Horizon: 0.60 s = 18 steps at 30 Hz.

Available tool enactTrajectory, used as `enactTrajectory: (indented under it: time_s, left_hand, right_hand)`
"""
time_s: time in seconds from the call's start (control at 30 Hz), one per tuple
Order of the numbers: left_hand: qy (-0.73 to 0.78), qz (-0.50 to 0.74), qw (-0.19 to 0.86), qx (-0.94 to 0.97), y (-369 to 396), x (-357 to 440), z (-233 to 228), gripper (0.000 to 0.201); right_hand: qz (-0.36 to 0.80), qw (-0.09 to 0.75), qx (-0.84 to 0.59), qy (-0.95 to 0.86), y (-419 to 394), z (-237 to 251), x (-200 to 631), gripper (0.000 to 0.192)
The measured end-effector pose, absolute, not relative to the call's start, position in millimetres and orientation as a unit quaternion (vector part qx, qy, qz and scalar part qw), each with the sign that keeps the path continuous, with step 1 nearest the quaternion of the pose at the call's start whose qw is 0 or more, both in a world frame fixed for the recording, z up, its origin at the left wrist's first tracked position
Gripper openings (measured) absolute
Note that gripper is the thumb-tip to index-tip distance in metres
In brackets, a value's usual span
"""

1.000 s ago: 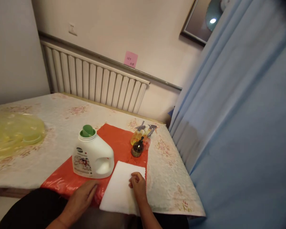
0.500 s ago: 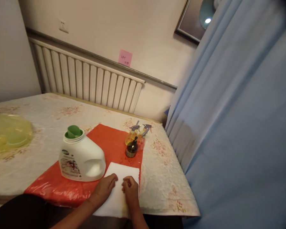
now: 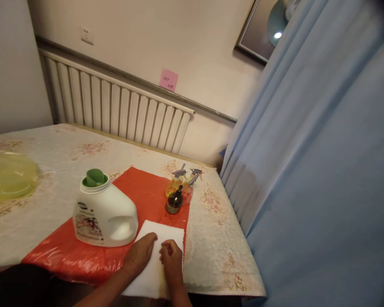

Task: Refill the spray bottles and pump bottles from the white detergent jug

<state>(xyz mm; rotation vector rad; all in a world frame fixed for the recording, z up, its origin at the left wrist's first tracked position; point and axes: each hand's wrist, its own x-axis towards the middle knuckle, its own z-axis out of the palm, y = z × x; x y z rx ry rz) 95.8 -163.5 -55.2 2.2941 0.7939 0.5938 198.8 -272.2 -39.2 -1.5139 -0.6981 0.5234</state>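
1. My left hand (image 3: 140, 254) lies flat, fingers loose and released, on the white cloth (image 3: 156, 256) at the near table (image 3: 35, 221) edge.
2. My right hand (image 3: 171, 258) rests just beside it on the same cloth, fingers curled into a loose fist; I cannot tell whether it pinches the fabric.
3. Left of my left grip stands a white detergent jug (image 3: 104, 213) on the red plastic sheet (image 3: 141, 192).
4. Beyond my right grip stand a dark pump bottle (image 3: 174, 201) and two spray bottles (image 3: 179, 181).

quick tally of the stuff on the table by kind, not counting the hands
White detergent jug: 1
Spray bottles: 2
Small dark bottle: 1
White cloth, under both hands: 1
Red plastic sheet: 1
Yellow plastic cover: 1
Total: 7
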Motion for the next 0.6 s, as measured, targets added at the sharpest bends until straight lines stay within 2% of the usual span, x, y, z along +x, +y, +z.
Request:
enactTrajectory:
  time_s: [0.47, 0.53, 0.6]
  left_hand:
    - [0.298, 0.250, 0.308, 0.868, -165.9, 95.2, -60.0, 0.028]
    - [0.315, 0.259, 0.308, 0.859, -166.3, 95.5, -58.5, 0.034]
    - [0.336, 0.282, 0.302, 0.847, -166.8, 95.9, -57.5, 0.044]
  right_hand:
    - [0.237, 0.632, -0.667, -0.315, -271.8, -44.5, 200.8, 0.019]
    - [0.237, 0.634, -0.666, -0.315, -272.6, -43.6, 200.1, 0.025]
    - [0.225, 0.635, -0.665, -0.322, -273.6, -42.5, 198.4, 0.046]
